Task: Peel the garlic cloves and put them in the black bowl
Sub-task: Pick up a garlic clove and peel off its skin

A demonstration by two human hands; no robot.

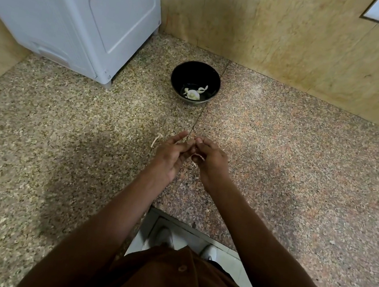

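From the head camera, the left hand (168, 156) and the right hand (210, 160) meet fingertip to fingertip low over the speckled counter (293, 160). Both have their fingers curled in toward the gap between them, pinching something small — most likely a garlic clove, though the clove itself is hidden behind the fingers and its long axis cannot be read. A thin curl of pale skin (197, 156) shows between the two hands, against the right hand's fingers.

The black bowl (195, 83) stands straight ahead of the hands, well apart from them, almost on the seam line in the stone that runs back toward the fingertips. In its bottom lie pale pieces (193, 93), peeled garlic with what may be a scrap of skin. Just beyond the left hand's outer side a loose strip of peel (156, 140) lies on the counter.

Neither hand is clearly nearer the bowl — it sits nearly on the midline, so once the clove is bare, the carry would be a plain forward reach from either side.
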